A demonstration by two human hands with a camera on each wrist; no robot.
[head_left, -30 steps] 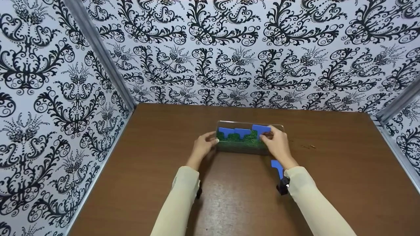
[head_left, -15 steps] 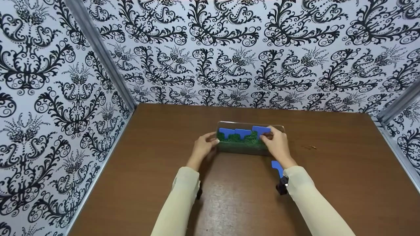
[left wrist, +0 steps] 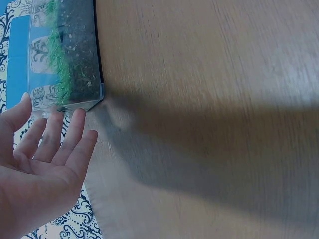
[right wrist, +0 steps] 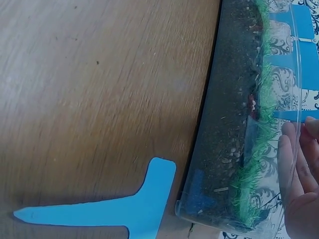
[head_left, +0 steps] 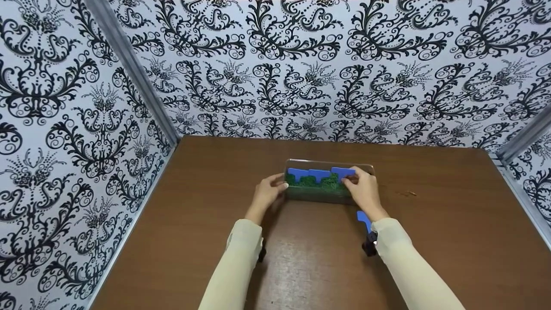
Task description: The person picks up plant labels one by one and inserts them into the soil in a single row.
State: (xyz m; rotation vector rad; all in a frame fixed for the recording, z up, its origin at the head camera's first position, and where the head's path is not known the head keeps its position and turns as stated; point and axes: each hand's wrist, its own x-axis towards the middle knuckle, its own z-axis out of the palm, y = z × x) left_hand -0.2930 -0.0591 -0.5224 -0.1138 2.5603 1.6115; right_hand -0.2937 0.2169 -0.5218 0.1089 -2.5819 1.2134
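A clear box (head_left: 318, 196) of dark soil with green grass (left wrist: 61, 74) on top stands on the table. My right hand (head_left: 363, 186) pinches a blue T-shaped plant label (head_left: 341, 172) at the box's right part, its stem down among the grass. Two more blue plant labels, a left one (head_left: 298, 173) and a middle one (head_left: 319, 175), stand upright in the grass. At the box's left end my left hand (head_left: 265, 192) rests with relaxed fingers, fingertips at the end wall and thumb by the rim. A loose blue plant label (right wrist: 149, 199) lies flat below my right wrist.
Small brown crumbs (head_left: 407, 193) lie on the brown table (head_left: 206, 193) right of the box. Patterned wall panels (head_left: 301, 77) with metal posts stand behind and at the sides.
The plant label in my right hand has sunk a little lower into the grass, its top now closer to the height of the other two. My left hand keeps its place.
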